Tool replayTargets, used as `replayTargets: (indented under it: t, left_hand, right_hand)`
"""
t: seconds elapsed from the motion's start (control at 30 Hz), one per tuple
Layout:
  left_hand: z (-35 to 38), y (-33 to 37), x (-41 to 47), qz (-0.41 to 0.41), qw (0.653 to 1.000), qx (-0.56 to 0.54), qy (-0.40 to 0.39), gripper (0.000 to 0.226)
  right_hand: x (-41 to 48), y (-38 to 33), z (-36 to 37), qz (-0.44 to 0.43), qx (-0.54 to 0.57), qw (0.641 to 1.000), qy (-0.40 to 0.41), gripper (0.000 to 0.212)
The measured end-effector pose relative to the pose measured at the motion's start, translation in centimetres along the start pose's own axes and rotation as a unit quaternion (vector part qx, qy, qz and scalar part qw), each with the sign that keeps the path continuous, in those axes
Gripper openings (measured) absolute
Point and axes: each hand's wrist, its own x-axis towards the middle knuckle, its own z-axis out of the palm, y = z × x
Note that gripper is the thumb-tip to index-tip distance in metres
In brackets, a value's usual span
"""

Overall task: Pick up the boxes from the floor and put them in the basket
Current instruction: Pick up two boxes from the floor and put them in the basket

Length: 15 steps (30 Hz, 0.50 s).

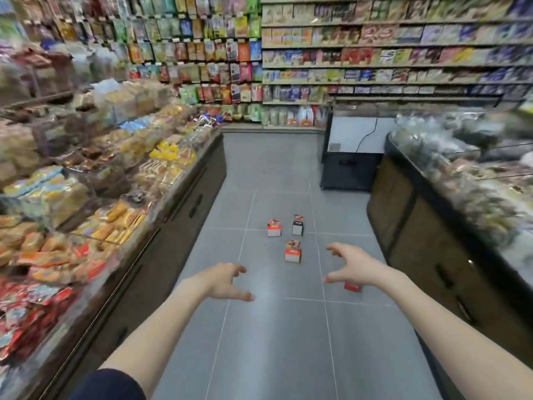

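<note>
Three small red-and-white boxes stand upright on the grey tiled floor [274, 356] in mid-aisle, printed tops up. They are too squat to show a long axis. The left rear box [274, 227] and right rear box [298, 225] sit side by side, just apart, with the near box [293, 251] in front of them. A fourth box [353, 286] shows only a red edge under the right wrist. The left hand [227, 281] and right hand [350, 265] hover with fingers spread and bent, gripping nothing. The left display bin [184, 180] holds packaged snacks. The right display bin [403, 180] holds blurred clear bags.

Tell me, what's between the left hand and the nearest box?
Just bare grey floor, in the head view, between the left hand and that box.
</note>
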Motion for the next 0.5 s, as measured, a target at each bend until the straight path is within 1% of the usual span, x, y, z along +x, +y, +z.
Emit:
replayTargets:
  t: [0.3, 0.5]
  left_hand:
    - [-10.1, 3.3, 20.7, 0.077, 0.995, 0.055, -0.030, 0.084]
    - [-16.3, 6.0, 32.7, 0.123, 0.988, 0.076, -0.050, 0.081]
  right_hand:
    - [14.3, 6.0, -6.4, 0.087, 0.038, 0.995, 0.041, 0.080]
    - [22.6, 9.2, -10.7, 0.144, 0.068, 0.984, 0.078, 0.077]
